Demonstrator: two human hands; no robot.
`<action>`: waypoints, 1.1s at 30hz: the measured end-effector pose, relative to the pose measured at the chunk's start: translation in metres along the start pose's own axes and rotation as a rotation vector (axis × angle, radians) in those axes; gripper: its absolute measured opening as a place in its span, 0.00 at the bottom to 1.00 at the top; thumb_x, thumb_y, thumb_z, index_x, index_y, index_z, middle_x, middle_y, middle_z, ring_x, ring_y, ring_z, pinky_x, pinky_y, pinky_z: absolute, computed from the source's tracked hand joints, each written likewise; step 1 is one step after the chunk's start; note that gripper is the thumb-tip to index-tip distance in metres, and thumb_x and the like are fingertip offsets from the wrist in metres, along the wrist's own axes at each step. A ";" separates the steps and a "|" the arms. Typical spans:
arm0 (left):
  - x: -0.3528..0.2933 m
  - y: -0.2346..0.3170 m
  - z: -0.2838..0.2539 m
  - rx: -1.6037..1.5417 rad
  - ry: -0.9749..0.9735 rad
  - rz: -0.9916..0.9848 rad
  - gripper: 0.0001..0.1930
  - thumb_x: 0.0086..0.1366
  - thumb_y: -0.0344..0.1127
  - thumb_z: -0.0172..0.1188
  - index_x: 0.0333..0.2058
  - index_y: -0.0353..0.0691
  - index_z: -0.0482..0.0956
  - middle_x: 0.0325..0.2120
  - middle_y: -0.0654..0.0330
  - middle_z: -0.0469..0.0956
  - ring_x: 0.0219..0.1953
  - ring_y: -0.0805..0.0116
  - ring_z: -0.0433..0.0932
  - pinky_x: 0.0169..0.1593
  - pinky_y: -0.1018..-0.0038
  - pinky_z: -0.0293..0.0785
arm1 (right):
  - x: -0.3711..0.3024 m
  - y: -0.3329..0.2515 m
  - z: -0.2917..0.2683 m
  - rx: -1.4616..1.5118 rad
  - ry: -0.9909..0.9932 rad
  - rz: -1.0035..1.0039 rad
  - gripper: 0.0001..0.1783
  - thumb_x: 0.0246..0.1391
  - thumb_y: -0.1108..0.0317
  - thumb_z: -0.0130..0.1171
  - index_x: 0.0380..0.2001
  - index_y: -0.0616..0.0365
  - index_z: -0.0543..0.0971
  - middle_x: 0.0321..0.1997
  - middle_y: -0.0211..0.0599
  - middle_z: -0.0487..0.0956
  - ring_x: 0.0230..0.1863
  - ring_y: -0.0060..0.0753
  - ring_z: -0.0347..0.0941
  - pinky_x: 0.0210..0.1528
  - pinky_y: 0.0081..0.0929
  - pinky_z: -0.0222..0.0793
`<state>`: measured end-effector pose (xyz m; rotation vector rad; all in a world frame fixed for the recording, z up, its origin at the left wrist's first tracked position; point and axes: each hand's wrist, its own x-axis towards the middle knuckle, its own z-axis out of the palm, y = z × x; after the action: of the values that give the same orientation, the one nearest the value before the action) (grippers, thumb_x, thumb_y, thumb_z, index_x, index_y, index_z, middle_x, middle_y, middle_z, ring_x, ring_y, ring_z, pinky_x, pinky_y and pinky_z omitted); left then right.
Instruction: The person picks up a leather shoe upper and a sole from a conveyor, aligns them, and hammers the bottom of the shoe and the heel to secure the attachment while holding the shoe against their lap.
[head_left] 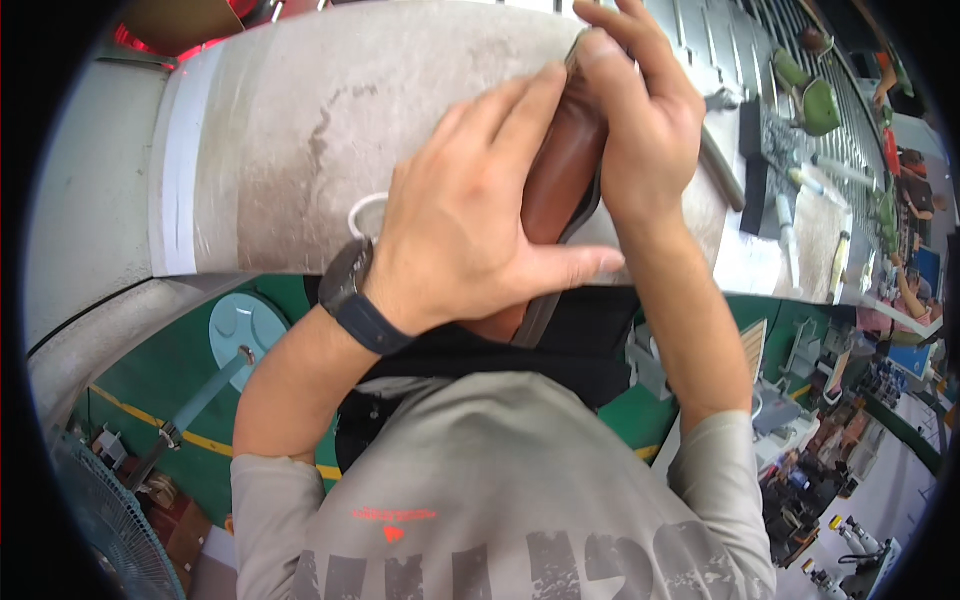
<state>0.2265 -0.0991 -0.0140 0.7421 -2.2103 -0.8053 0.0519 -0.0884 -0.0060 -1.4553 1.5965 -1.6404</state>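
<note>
A brown leather-like piece (562,178) with a dark edge strip runs from the far side of the pale worktable down over its near edge. Its exact kind I cannot tell. My left hand (470,200) lies across it, fingers stretched together and thumb spread out to the right. At the piece's far end, my right hand (645,120) has its thumb and index finger closed on the edge, with the other fingers curled above. The hands partly hide the piece. A dark watch (360,297) is on my left wrist.
The worktable (290,150) has a stained surface. At right lie a metal rod (722,168), a black block (752,155), pens or slim tools (787,235) and green pieces (818,105). A fan (110,530) stands lower left, and other people work at far right.
</note>
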 end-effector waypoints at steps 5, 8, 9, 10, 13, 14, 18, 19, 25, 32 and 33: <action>-0.001 -0.005 0.006 -0.026 -0.002 0.000 0.63 0.42 0.62 0.83 0.71 0.30 0.64 0.63 0.42 0.73 0.60 0.40 0.76 0.62 0.54 0.76 | -0.013 0.008 0.002 -0.038 0.049 -0.078 0.19 0.61 0.65 0.65 0.52 0.65 0.85 0.63 0.65 0.78 0.64 0.50 0.75 0.66 0.39 0.68; 0.001 -0.002 0.001 -0.026 -0.012 0.009 0.65 0.41 0.65 0.83 0.71 0.30 0.64 0.64 0.42 0.72 0.62 0.39 0.74 0.63 0.53 0.75 | -0.011 0.005 0.006 -0.066 0.075 -0.169 0.20 0.59 0.64 0.63 0.50 0.65 0.85 0.69 0.65 0.73 0.71 0.57 0.68 0.71 0.45 0.62; 0.000 0.001 -0.001 -0.045 -0.031 -0.004 0.66 0.40 0.66 0.83 0.71 0.31 0.63 0.65 0.41 0.72 0.65 0.37 0.73 0.66 0.53 0.73 | -0.020 0.005 0.006 -0.065 0.071 -0.162 0.20 0.59 0.64 0.63 0.50 0.65 0.85 0.69 0.65 0.73 0.71 0.57 0.68 0.71 0.45 0.62; -0.002 0.000 0.000 -0.045 -0.041 -0.008 0.67 0.39 0.69 0.82 0.71 0.30 0.63 0.66 0.40 0.71 0.65 0.37 0.73 0.66 0.52 0.73 | -0.024 0.006 0.005 -0.165 0.068 -0.260 0.20 0.58 0.65 0.62 0.50 0.65 0.86 0.69 0.64 0.73 0.71 0.59 0.68 0.72 0.47 0.62; -0.001 -0.004 0.002 -0.048 -0.032 0.017 0.68 0.39 0.71 0.81 0.70 0.30 0.64 0.66 0.40 0.70 0.66 0.37 0.72 0.67 0.52 0.72 | -0.022 0.006 0.005 -0.287 0.091 -0.410 0.19 0.56 0.66 0.59 0.46 0.66 0.86 0.67 0.64 0.75 0.70 0.64 0.67 0.73 0.52 0.61; -0.002 -0.002 0.001 -0.050 -0.052 0.009 0.66 0.42 0.68 0.82 0.71 0.30 0.63 0.66 0.40 0.70 0.65 0.36 0.72 0.66 0.52 0.72 | -0.019 0.007 0.002 -0.324 0.052 -0.428 0.18 0.57 0.65 0.59 0.45 0.66 0.86 0.64 0.62 0.78 0.70 0.63 0.68 0.73 0.52 0.61; 0.001 -0.002 0.000 -0.063 -0.074 -0.010 0.51 0.53 0.52 0.78 0.70 0.33 0.65 0.65 0.41 0.70 0.64 0.37 0.72 0.64 0.51 0.73 | -0.006 0.005 -0.007 -0.278 -0.049 -0.373 0.15 0.57 0.64 0.62 0.42 0.64 0.86 0.54 0.51 0.85 0.69 0.61 0.69 0.71 0.51 0.63; -0.001 0.000 0.001 -0.063 -0.059 0.006 0.51 0.53 0.52 0.78 0.70 0.33 0.65 0.65 0.41 0.70 0.64 0.37 0.72 0.64 0.51 0.73 | -0.005 0.002 -0.013 -0.246 -0.123 -0.295 0.15 0.56 0.64 0.63 0.41 0.63 0.86 0.53 0.49 0.85 0.68 0.60 0.69 0.71 0.50 0.64; 0.003 0.003 -0.001 -0.095 -0.028 -0.033 0.47 0.53 0.43 0.76 0.68 0.30 0.65 0.61 0.40 0.73 0.60 0.36 0.74 0.61 0.52 0.75 | 0.012 -0.003 -0.007 -0.406 -0.151 -0.454 0.13 0.49 0.65 0.68 0.36 0.62 0.84 0.38 0.42 0.84 0.46 0.49 0.78 0.69 0.51 0.68; 0.000 0.002 -0.003 -0.057 -0.009 0.022 0.48 0.57 0.45 0.75 0.69 0.26 0.63 0.61 0.39 0.73 0.61 0.37 0.75 0.61 0.53 0.75 | 0.029 -0.006 -0.016 -0.438 -0.369 -0.497 0.14 0.51 0.62 0.68 0.36 0.61 0.85 0.40 0.40 0.84 0.52 0.51 0.78 0.64 0.46 0.72; -0.002 0.001 -0.002 -0.049 -0.005 0.035 0.48 0.57 0.45 0.75 0.69 0.26 0.63 0.61 0.39 0.73 0.61 0.37 0.75 0.61 0.53 0.75 | 0.029 -0.006 -0.017 -0.434 -0.374 -0.500 0.14 0.52 0.61 0.68 0.35 0.61 0.85 0.39 0.40 0.84 0.51 0.50 0.78 0.62 0.45 0.73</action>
<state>0.2285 -0.0976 -0.0127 0.6765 -2.1933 -0.8419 0.0286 -0.1036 0.0136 -2.3789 1.5029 -1.1687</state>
